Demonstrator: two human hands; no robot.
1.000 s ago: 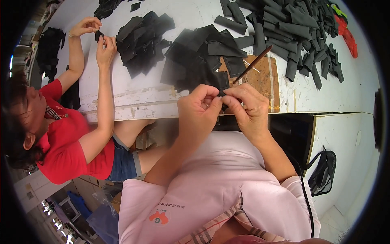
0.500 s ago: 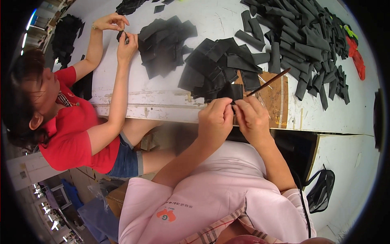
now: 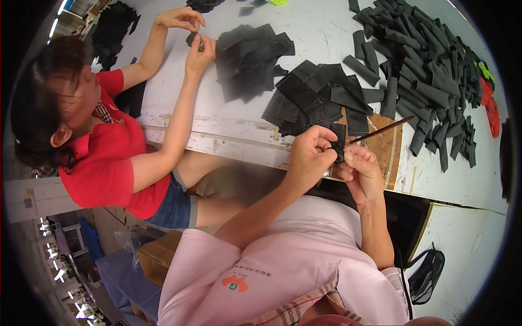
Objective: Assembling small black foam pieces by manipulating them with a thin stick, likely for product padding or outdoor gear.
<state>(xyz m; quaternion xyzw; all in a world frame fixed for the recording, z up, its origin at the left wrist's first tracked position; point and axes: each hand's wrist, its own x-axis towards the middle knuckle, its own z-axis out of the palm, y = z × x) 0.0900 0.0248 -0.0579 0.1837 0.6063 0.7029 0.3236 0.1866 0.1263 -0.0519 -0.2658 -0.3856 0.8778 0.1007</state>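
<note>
Both hands pinching one black strip [image 3: 339,142].
Left hand [image 3: 309,157] and right hand [image 3: 360,173] grip it; many strips [image 3: 429,81] lie unworked on table [image 3: 321,32].

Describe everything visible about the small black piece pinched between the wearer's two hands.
The small black piece looks like a strip of dark, matte, fabric-like material, the same kind as the pieces heaped on the white table. It is held upright above the table's near edge, over a brown board. The left hand pinches it from one side and the right hand from the other, fingers covering its lower part, so its full shape cannot be told. A thin brown stick points toward it; whether they touch is unclear.
</note>
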